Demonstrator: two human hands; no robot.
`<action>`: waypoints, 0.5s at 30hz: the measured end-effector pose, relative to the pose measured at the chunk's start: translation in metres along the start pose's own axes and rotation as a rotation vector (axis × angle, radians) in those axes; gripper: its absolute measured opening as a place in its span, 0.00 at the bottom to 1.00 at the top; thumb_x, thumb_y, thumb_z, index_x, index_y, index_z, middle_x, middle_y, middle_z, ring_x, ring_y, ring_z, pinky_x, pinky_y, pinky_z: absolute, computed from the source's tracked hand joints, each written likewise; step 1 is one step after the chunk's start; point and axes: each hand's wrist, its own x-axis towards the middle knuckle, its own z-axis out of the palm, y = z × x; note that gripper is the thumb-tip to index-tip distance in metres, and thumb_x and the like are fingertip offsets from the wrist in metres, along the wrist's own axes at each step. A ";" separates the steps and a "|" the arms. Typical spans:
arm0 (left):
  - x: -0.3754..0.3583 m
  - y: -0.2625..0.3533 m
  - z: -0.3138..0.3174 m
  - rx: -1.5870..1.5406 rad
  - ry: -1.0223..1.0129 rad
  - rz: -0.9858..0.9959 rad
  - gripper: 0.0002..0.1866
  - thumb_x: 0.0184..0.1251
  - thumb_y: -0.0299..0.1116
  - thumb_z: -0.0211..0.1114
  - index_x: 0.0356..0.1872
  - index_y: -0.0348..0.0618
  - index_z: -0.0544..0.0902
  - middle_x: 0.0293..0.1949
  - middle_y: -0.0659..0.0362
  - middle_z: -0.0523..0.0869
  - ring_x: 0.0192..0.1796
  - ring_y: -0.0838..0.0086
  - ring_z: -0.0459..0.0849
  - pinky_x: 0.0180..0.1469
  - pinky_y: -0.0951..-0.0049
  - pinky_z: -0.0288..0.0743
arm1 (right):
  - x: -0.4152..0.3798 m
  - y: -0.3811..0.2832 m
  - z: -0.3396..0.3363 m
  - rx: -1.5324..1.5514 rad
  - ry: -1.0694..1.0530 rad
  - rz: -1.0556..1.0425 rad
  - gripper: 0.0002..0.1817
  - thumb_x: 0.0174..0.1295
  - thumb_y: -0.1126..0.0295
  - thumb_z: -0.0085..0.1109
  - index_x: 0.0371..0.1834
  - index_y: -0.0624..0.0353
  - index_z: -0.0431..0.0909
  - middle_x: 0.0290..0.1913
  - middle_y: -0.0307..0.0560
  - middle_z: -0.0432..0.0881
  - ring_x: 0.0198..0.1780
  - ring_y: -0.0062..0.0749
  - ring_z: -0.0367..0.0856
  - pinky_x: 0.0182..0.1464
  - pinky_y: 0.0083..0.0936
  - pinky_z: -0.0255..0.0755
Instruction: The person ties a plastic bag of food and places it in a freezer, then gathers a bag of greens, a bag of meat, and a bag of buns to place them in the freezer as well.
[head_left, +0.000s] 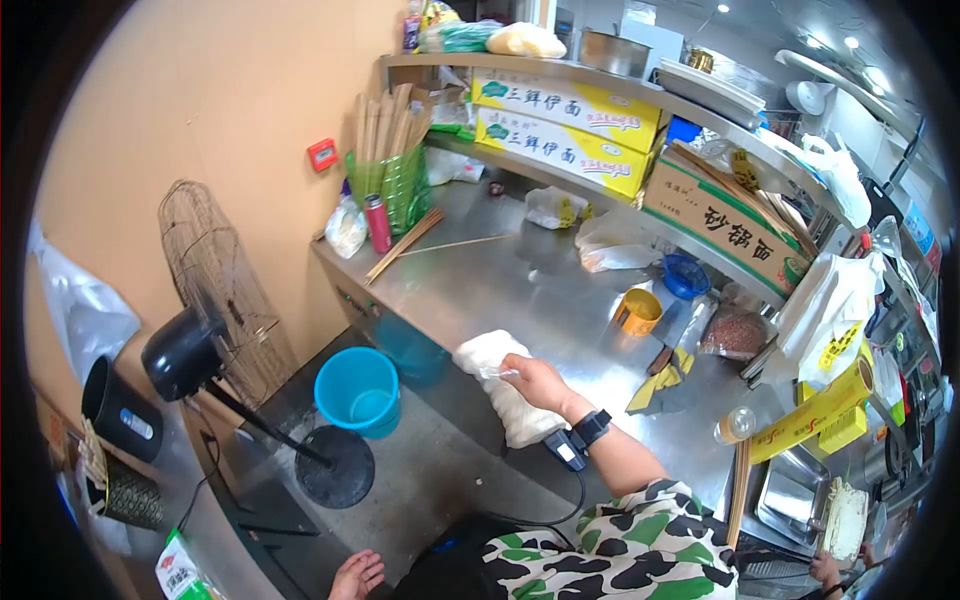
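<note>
A white, soft-looking bundle (510, 395), perhaps wrapped in thin plastic, lies at the near edge of the steel counter (450, 270). My right hand (535, 383) reaches over it, fingers pinched on the thin plastic at its top. A black band with a small device is on my right wrist. Low in the view, my left hand (357, 575) is held away from the counter, fingers apart and slightly curled, with nothing in it.
Below the counter stand a blue bucket (357, 392) and a black fan (185, 352). On the counter are bundled sticks (404, 246), a yellow cup (638, 312) and a blue bowl (685, 276). Another person's hand (826, 572) shows at lower right.
</note>
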 end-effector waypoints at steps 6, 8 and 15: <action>0.072 0.043 0.084 0.234 -0.130 0.097 0.19 0.71 0.38 0.54 0.59 0.41 0.70 0.55 0.52 0.77 0.55 0.63 0.78 0.57 0.62 0.73 | -0.003 0.133 -0.003 -0.233 0.296 0.496 0.15 0.64 0.58 0.51 0.48 0.55 0.74 0.39 0.58 0.82 0.44 0.56 0.79 0.46 0.44 0.71; 0.085 0.055 0.109 0.325 -0.186 0.064 0.21 0.70 0.39 0.55 0.60 0.41 0.70 0.56 0.53 0.77 0.57 0.65 0.77 0.58 0.63 0.72 | -0.015 0.146 0.004 -0.189 0.351 0.514 0.19 0.63 0.57 0.53 0.47 0.61 0.71 0.47 0.63 0.78 0.49 0.58 0.76 0.51 0.45 0.70; 0.163 0.086 0.200 0.443 -0.444 -0.084 0.26 0.68 0.40 0.60 0.63 0.45 0.66 0.58 0.57 0.75 0.58 0.68 0.76 0.56 0.66 0.75 | -0.028 0.127 0.037 0.678 0.394 0.570 0.36 0.60 0.58 0.61 0.64 0.65 0.55 0.58 0.58 0.71 0.55 0.41 0.74 0.57 0.31 0.68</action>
